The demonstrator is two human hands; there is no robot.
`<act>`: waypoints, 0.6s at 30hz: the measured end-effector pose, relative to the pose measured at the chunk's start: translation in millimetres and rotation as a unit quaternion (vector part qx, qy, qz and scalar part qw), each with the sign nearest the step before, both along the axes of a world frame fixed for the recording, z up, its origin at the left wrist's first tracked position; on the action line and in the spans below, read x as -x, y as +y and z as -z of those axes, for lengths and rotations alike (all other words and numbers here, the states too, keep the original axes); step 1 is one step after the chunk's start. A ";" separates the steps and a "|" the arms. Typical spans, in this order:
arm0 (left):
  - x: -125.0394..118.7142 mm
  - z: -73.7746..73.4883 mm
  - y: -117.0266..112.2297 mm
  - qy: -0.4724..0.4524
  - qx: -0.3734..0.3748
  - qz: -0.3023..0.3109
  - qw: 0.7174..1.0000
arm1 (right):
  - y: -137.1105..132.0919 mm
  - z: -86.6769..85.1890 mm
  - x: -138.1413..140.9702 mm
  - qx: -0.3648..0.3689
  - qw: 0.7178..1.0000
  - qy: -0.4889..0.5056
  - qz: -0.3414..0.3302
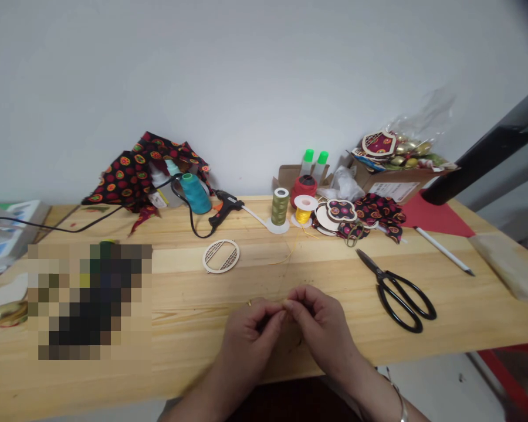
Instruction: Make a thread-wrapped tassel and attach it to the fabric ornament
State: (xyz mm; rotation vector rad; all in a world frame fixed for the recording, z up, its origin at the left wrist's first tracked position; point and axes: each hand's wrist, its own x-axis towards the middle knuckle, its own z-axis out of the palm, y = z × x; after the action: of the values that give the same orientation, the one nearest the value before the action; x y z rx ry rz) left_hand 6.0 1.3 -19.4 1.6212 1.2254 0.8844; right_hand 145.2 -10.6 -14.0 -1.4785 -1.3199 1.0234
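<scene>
Near the table's front edge, my left hand (251, 333) and my right hand (320, 329) meet with thumbs and forefingers pinched together. Whatever lies between the fingertips is too small to make out. Beyond them, a thin yellow thread (286, 257) trails over the wood from a spool of yellow thread (303, 215). An oval wooden lattice frame (208, 261) lies flat, ahead and to the left of my left hand. Black-handled scissors (383, 281) rest to the right of my right hand, blades pointing away from me.
Along the wall stand a glue gun (227, 210), a teal thread cone (196, 194), an olive thread spool (280, 208) and patterned fabric (127, 176). At the right are a filled cardboard box (385, 183), a white pen (444, 251) and a dark post (475, 167). A blurred-out patch covers the left.
</scene>
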 end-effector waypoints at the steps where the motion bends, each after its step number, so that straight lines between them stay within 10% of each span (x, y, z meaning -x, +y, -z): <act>1: 0.2 -0.3 0.5 -0.003 0.007 -0.005 1.000 | 0.4 0.0 -0.6 0.001 1.000 0.001 -0.002; 14: 4.5 -3.6 9.3 -0.112 0.174 -0.095 0.974 | 1.2 3.6 -14.6 0.080 0.993 0.076 -0.041; 18: 4.2 -2.6 8.8 -0.149 0.183 -0.111 0.965 | -2.1 2.8 -11.2 -0.085 0.993 -0.063 -0.060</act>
State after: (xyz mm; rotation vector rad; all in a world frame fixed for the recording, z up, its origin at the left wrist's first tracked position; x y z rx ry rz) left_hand 1.8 10.1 -16.8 1.0312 1.2816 0.9366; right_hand 156.3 -12.7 -16.9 -1.3668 -1.5624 0.8807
